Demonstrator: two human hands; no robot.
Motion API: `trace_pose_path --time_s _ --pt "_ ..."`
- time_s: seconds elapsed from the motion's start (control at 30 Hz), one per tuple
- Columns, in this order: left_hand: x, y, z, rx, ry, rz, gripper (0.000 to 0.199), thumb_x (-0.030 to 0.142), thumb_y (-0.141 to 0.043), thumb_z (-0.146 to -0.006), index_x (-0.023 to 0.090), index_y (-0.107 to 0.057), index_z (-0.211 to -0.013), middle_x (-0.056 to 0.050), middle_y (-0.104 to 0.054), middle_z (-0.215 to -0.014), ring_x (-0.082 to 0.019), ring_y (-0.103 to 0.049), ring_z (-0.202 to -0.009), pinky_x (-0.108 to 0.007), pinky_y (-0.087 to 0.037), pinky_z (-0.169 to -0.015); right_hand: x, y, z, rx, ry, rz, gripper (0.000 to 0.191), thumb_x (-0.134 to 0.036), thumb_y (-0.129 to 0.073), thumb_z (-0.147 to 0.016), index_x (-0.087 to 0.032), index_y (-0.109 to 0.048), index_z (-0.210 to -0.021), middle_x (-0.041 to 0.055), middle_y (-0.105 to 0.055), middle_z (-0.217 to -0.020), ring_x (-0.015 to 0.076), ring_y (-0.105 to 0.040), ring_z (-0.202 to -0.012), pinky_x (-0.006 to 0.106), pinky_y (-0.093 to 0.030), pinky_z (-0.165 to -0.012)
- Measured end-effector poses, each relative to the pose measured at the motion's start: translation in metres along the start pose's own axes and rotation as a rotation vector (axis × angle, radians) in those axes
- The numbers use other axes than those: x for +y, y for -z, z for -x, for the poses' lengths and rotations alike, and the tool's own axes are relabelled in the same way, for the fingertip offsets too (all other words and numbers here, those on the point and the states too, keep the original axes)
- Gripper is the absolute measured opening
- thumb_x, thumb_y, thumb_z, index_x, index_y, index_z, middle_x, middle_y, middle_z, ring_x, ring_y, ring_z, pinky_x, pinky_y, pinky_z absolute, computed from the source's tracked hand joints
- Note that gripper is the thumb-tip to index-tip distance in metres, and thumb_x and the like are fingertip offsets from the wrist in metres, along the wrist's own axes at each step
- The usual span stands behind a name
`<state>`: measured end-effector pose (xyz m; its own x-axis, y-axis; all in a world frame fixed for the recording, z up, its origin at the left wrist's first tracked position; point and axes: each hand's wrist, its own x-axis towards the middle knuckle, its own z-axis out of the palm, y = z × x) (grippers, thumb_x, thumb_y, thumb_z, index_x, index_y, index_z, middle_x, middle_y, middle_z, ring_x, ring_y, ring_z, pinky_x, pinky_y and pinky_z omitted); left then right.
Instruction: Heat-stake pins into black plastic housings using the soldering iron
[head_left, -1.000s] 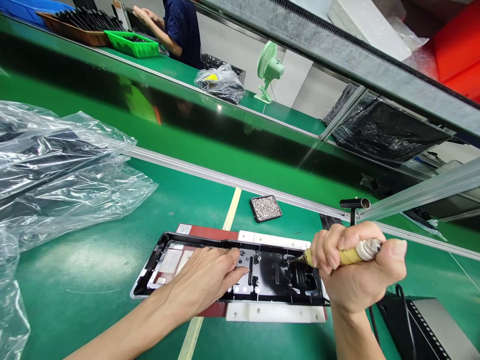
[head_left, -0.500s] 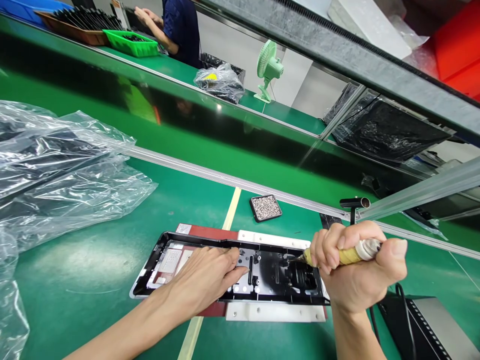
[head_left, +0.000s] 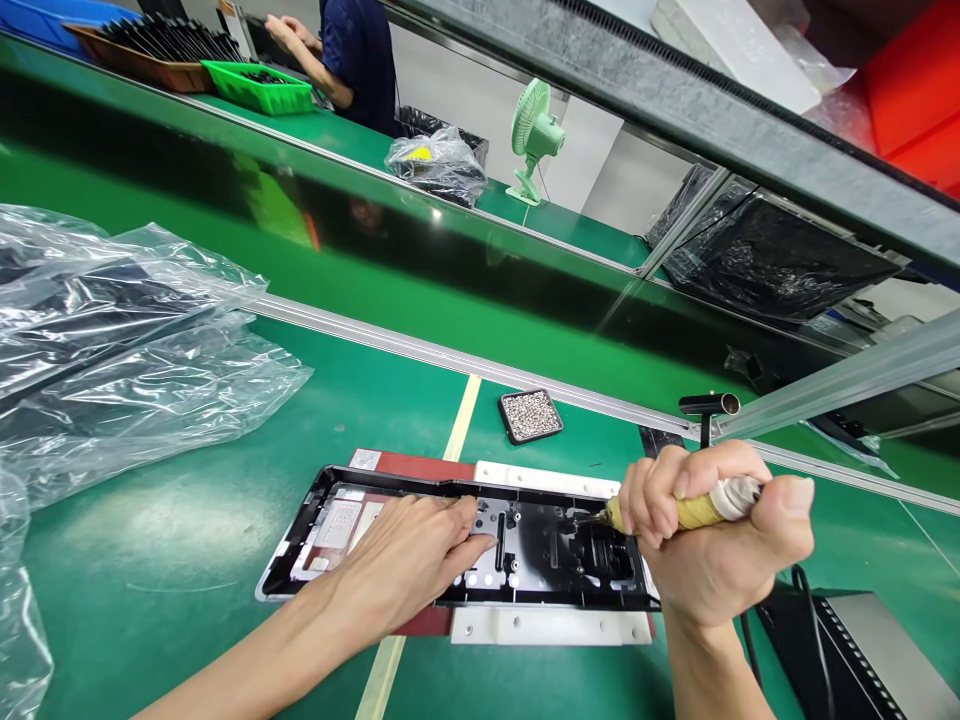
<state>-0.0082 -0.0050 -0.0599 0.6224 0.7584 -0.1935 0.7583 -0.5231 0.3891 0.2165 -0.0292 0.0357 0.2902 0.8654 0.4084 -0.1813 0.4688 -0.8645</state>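
Observation:
My right hand point(head_left: 716, 545) is wrapped round a yellow screwdriver point(head_left: 696, 511). The tool leans to the left, and its metal tip reaches down into the right part of a long black plastic housing point(head_left: 457, 488). Where exactly the tip touches is too dark to tell. My left hand point(head_left: 420, 545) lies flat across the middle of that housing, fingers stretched out over a metal plate point(head_left: 529, 540) inside it. Beneath the housing is a red-brown board point(head_left: 424, 619) with white strips point(head_left: 551, 628) along two sides. A small black tray point(head_left: 531, 417) of tiny silvery parts, probably screws, sits behind it.
Clear plastic sheeting point(head_left: 142, 350) covers the left side. A metal rail point(head_left: 412, 350) crosses behind the work area. At lower right are a grey-and-black box point(head_left: 885, 650) and a black cable point(head_left: 814, 610). Farther back, a person point(head_left: 360, 65) works near a green fan point(head_left: 534, 135).

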Motion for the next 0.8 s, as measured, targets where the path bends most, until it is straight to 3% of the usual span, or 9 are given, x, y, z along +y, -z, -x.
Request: trace_pose_path --time_s 0.53,0.8 --pt "-0.0040 -0.0045 0.0005 -0.027 0.066 0.063 0.040 0.046 -0.046 -0.104 0.025 -0.032 -0.073 0.002 -0.055 -0.061 -0.022 -0.059 -0.058 -0.030 -0.019 -0.057 0.0005 -0.0069 0.0047 0.035 -0.036 -0.021 0.049 -0.060 -0.052 -0.097 -0.022 -0.061 -0.067 -0.0049 -0.045 -0.043 0.0107 -0.038 -0.036 0.024 -0.036 -0.036" --pt "-0.0043 -0.0041 0.0009 -0.033 0.080 0.066 0.040 0.047 -0.046 -0.104 0.025 -0.032 -0.073 0.002 -0.055 -0.061 -0.022 -0.057 -0.058 -0.031 -0.019 -0.058 0.0031 -0.0086 0.0054 0.083 -0.033 -0.027 0.054 -0.065 -0.051 -0.094 -0.022 -0.052 -0.062 -0.0070 -0.037 -0.040 0.0085 -0.030 -0.035 0.021 -0.030 -0.034"
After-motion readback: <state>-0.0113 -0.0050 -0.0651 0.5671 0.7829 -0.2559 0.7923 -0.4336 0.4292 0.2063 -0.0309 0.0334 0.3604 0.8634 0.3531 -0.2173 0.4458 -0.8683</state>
